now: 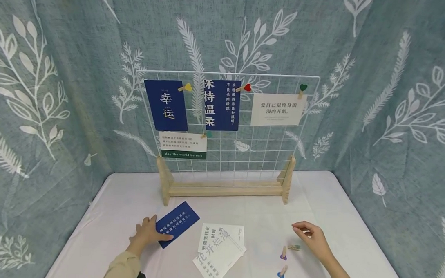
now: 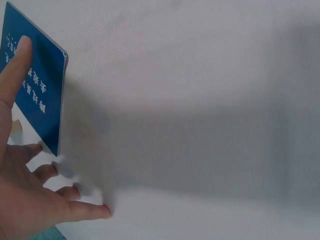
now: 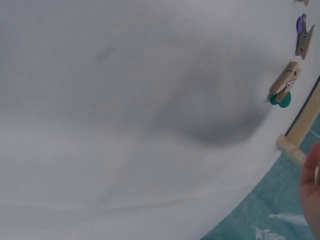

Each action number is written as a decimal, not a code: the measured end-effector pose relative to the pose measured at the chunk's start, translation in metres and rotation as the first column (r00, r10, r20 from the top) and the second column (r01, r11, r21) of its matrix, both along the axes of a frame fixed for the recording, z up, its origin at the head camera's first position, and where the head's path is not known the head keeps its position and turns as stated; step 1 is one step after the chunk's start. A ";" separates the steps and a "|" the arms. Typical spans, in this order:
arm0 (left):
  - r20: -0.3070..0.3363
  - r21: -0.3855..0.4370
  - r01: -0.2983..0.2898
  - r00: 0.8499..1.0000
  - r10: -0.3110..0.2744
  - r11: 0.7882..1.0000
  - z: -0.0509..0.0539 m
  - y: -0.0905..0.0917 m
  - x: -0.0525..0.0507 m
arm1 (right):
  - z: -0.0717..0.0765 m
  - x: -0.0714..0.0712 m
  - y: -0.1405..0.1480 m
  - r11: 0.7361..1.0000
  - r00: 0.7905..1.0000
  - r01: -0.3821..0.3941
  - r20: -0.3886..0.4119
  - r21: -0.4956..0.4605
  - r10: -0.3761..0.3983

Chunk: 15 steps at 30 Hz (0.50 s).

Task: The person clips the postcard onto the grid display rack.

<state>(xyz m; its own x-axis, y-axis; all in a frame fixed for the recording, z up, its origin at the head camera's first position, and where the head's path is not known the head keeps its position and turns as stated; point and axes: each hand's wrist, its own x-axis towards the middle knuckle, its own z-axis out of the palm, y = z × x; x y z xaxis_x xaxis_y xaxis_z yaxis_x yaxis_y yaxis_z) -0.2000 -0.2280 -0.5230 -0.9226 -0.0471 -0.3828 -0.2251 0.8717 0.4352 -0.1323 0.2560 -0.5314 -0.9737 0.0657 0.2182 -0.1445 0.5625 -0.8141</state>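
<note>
At the table's left, my left hand [image 1: 145, 231] has its thumb lying over a dark blue card [image 1: 179, 223] with white lettering. In the left wrist view, the card [image 2: 42, 65] is beside the spread fingers [image 2: 75, 212], whose tips are at the white surface. Whether a finger is under the card cannot be told. On the other side, my right hand [image 1: 312, 239] hovers with thumb and forefinger close together and nothing visible between them. Nearest to it lie a green clothespin [image 1: 294, 247], a purple one [image 1: 284, 253] and a blue one [image 1: 282, 273].
Behind the hands stands a white wire grid [image 1: 259, 152] on a wooden base [image 1: 226, 191]. Cards are pinned on it with heart-topped clips, among them a red heart clip [image 1: 247, 87]. Overlapping white cards [image 1: 220, 253] lie mid-table. Leaf-patterned cloth [image 1: 226, 32] surrounds the table.
</note>
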 end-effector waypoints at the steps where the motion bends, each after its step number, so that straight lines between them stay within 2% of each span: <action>1: 0.002 0.006 -0.007 1.000 0.007 1.000 0.001 0.001 -0.001 | 0.000 0.000 0.001 1.000 1.000 0.004 -0.001 0.002 -0.004; 7: 0.009 -0.005 -0.051 0.999 0.051 0.999 -0.003 0.005 0.001 | -0.003 0.001 0.006 1.000 1.000 0.003 0.018 -0.007 -0.003; 15: -0.013 -0.055 -0.043 0.999 0.043 0.998 -0.007 0.009 0.000 | -0.003 0.005 0.009 1.000 0.997 0.015 0.078 0.000 -0.015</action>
